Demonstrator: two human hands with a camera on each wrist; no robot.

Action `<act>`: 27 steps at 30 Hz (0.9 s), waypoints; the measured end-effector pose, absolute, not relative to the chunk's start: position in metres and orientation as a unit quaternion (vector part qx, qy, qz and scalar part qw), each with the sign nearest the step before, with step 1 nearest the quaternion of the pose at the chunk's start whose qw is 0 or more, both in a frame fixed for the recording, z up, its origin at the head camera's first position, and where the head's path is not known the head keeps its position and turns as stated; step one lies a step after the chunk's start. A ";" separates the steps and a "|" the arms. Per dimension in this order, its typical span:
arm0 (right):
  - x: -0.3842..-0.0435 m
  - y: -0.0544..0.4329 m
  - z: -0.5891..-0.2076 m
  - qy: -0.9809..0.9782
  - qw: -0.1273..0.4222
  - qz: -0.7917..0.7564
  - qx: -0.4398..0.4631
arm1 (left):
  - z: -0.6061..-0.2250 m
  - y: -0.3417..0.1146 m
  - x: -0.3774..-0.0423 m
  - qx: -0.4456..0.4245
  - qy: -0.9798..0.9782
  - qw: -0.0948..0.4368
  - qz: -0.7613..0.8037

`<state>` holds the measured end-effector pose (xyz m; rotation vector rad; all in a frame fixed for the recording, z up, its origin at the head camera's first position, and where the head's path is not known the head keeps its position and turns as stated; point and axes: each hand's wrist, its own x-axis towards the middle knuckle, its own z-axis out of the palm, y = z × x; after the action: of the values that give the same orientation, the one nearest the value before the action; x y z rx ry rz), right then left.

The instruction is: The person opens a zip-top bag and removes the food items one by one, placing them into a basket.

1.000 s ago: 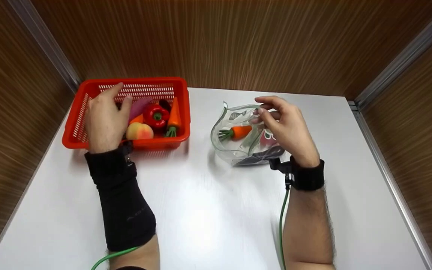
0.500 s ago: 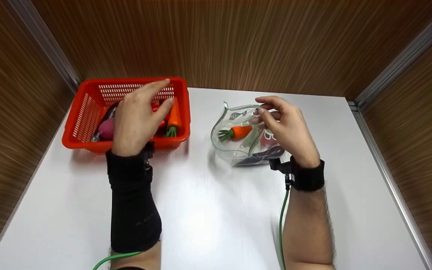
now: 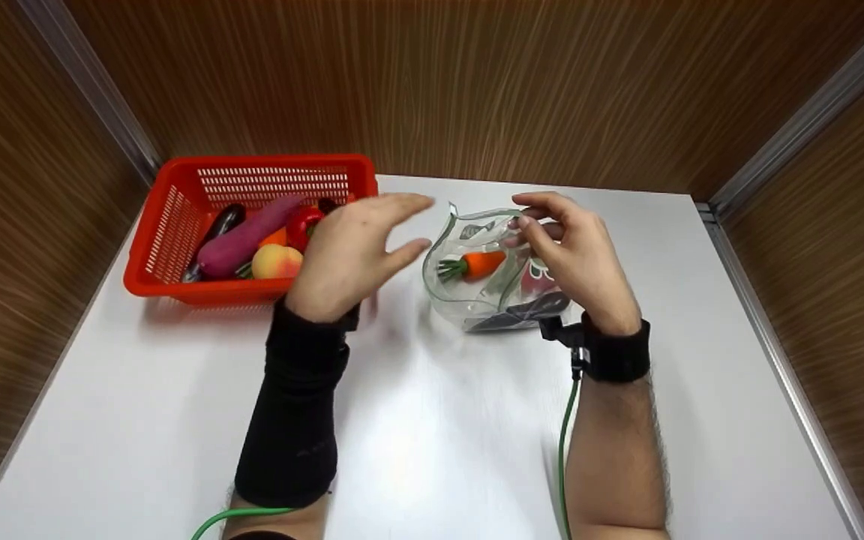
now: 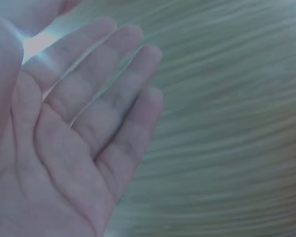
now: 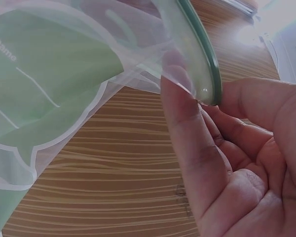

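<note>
My left hand (image 3: 353,251) hovers between the basket and the bag. In the left wrist view its palm and straight fingers (image 4: 113,103) show nothing held. My right hand (image 3: 578,251) pinches the rim of a clear zip bag (image 3: 439,300) between thumb and fingers; the right wrist view shows the bag's green-edged rim (image 5: 209,64) in that pinch. The bag stands with its mouth spread. Inside it are an orange carrot (image 3: 483,264) with green stems and a dark eggplant-like piece (image 3: 541,306). A reddish patch behind white print is partly covered by my right hand.
A red plastic basket (image 3: 148,287) stands at the left back. It holds a long purple vegetable (image 3: 244,240), a dark eggplant (image 3: 226,221), a peach (image 3: 276,262) and a red pepper (image 3: 303,227). Wood-grain panels (image 3: 432,90) enclose the white table (image 3: 432,450).
My left hand has moved right from over the basket, uncovering the purple vegetable and eggplant and now covering the basket's right end. My right hand stays on the bag's rim.
</note>
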<state>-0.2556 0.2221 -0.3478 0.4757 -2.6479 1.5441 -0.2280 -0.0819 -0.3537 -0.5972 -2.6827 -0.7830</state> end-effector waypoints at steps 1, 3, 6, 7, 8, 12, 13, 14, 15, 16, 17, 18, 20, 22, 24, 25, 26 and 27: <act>-0.256 0.222 -0.348 -0.854 0.020 0.496 0.153 | -0.354 -0.078 -0.228 -0.216 -0.930 0.131 -0.266; -0.256 0.222 -0.347 -0.856 0.021 0.493 0.153 | -0.355 -0.070 -0.229 -0.229 -0.932 0.115 -0.255; -0.256 0.222 -0.347 -0.859 0.023 0.488 0.153 | -0.357 -0.062 -0.229 -0.236 -0.935 0.105 -0.245; -0.256 0.222 -0.347 -0.859 0.023 0.488 0.154 | -0.358 -0.059 -0.230 -0.237 -0.935 0.102 -0.243; -0.256 0.222 -0.347 -0.859 0.023 0.487 0.154 | -0.359 -0.057 -0.230 -0.239 -0.935 0.100 -0.242; -0.256 0.222 -0.346 -0.858 0.021 0.489 0.158 | -0.364 -0.050 -0.232 -0.247 -0.936 0.091 -0.235; -0.256 0.222 -0.346 -0.857 0.020 0.490 0.158 | -0.365 -0.047 -0.233 -0.250 -0.936 0.088 -0.232; -0.256 0.222 -0.346 -0.856 0.019 0.491 0.158 | -0.366 -0.045 -0.234 -0.253 -0.936 0.083 -0.229; -0.256 0.222 -0.346 -0.855 0.018 0.493 0.158 | -0.368 -0.042 -0.234 -0.255 -0.937 0.077 -0.226; -0.256 0.222 -0.347 -0.854 0.017 0.495 0.158 | -0.369 -0.039 -0.235 -0.258 -0.937 0.072 -0.222; -0.256 0.222 -0.347 -0.853 0.016 0.498 0.158 | -0.370 -0.036 -0.236 -0.260 -0.938 0.066 -0.219; -0.256 0.222 -0.347 -0.851 0.016 0.501 0.158 | -0.372 -0.034 -0.237 -0.262 -0.939 0.060 -0.216; -0.256 0.222 -0.347 -0.849 0.017 0.503 0.158 | -0.376 -0.029 -0.239 -0.267 -0.939 0.053 -0.211; -0.256 0.222 -0.348 -0.848 0.018 0.505 0.159 | -0.380 -0.025 -0.242 -0.269 -0.940 0.050 -0.205; -0.256 0.222 -0.348 -0.847 0.019 0.506 0.160 | -0.385 -0.021 -0.245 -0.272 -0.939 0.047 -0.203; -0.256 0.222 -0.348 -0.847 0.019 0.506 0.160 | -0.388 -0.020 -0.246 -0.274 -0.939 0.046 -0.201; -0.256 0.222 -0.348 -0.846 0.018 0.507 0.161 | -0.390 -0.018 -0.248 -0.276 -0.939 0.044 -0.200; -0.256 0.222 -0.348 -0.846 0.018 0.508 0.161 | -0.393 -0.016 -0.249 -0.277 -0.939 0.042 -0.198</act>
<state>-0.2560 0.2221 -0.3478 0.4992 -2.6276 1.5788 -0.2492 -0.0162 -0.3927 -0.8469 -2.8748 -0.6060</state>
